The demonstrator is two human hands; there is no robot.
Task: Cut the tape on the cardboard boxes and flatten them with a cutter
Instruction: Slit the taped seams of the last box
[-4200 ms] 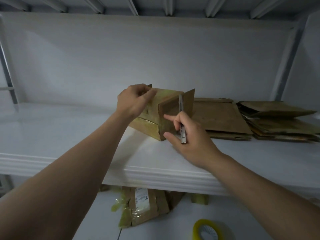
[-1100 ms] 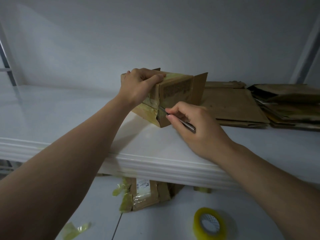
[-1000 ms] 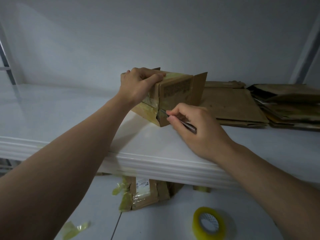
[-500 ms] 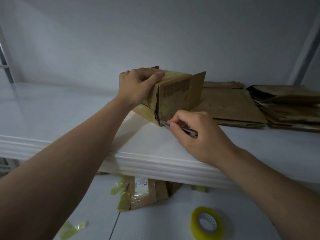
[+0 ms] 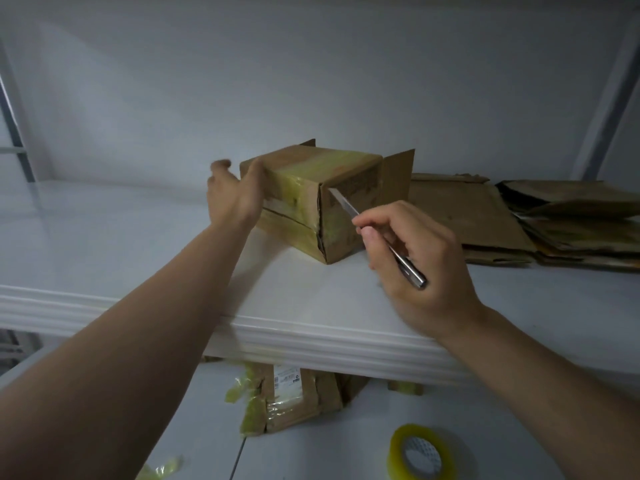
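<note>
A small cardboard box (image 5: 304, 195) wrapped in yellowish tape lies on its side on a white shelf (image 5: 138, 244), one flap standing open at its right end. My left hand (image 5: 235, 195) is at the box's left end, thumb on the top edge, fingers blurred and spread. My right hand (image 5: 415, 258) grips a slim metal cutter (image 5: 377, 237) like a pen. Its blade points up-left and its tip touches the box's near right face close to the top corner. A slit shows along the box's front vertical edge.
Flattened cardboard boxes (image 5: 467, 220) lie stacked to the right of the box, with a second pile (image 5: 581, 223) farther right. Below the shelf lie a taped flattened box (image 5: 294, 400), tape scraps (image 5: 159, 469) and a roll of yellow tape (image 5: 422, 455).
The cutter moved from the box's lower front corner up to near the top corner. My left hand let go of the box's top and shifted to its left end.
</note>
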